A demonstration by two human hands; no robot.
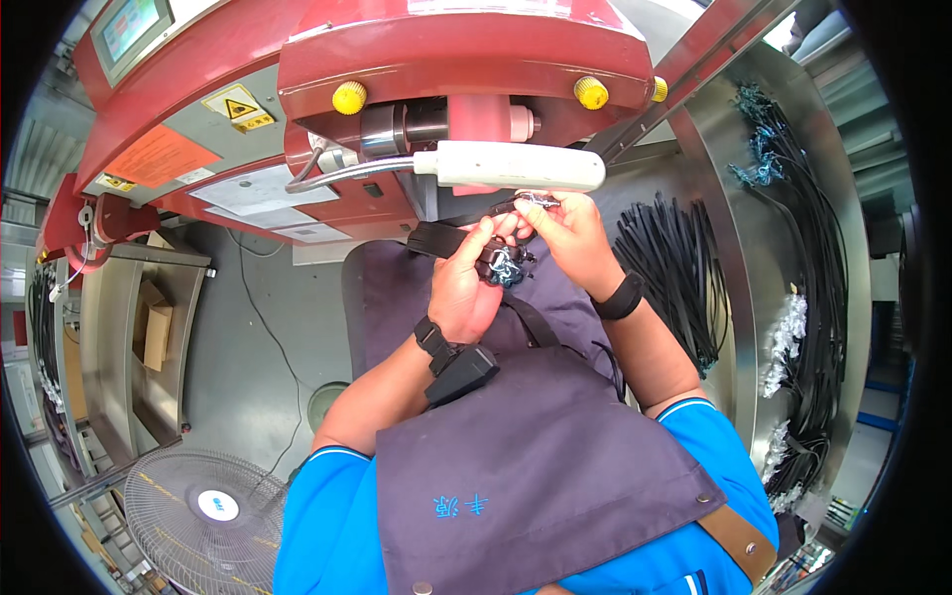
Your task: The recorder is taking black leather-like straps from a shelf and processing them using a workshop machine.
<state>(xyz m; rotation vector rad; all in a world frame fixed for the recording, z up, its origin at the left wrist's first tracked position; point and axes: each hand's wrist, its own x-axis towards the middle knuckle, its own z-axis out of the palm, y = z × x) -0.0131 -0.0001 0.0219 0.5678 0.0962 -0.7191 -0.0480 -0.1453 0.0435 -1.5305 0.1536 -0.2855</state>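
Observation:
Both my hands meet in front of the red machine, just under a white lamp head (521,164) on a bendable metal neck. My left hand (464,288) is closed around a small bundle of black strips (496,260) with shiny blue-and-white ends. A wider black band (436,239) sticks out to the left of that hand. Thumb and fingers of my right hand (575,238) pinch a small dark piece (535,199) with a light, shiny part. Its kind is too small to make out. The fingertips of both hands almost touch.
The red machine (456,59) with yellow knobs rises ahead. At the right, a metal trough (739,238) holds long black strips (793,218), and more strips (669,268) hang beside my right arm. A fan (203,521) stands lower left, near a metal shelf (114,337) and a floor cable (273,337).

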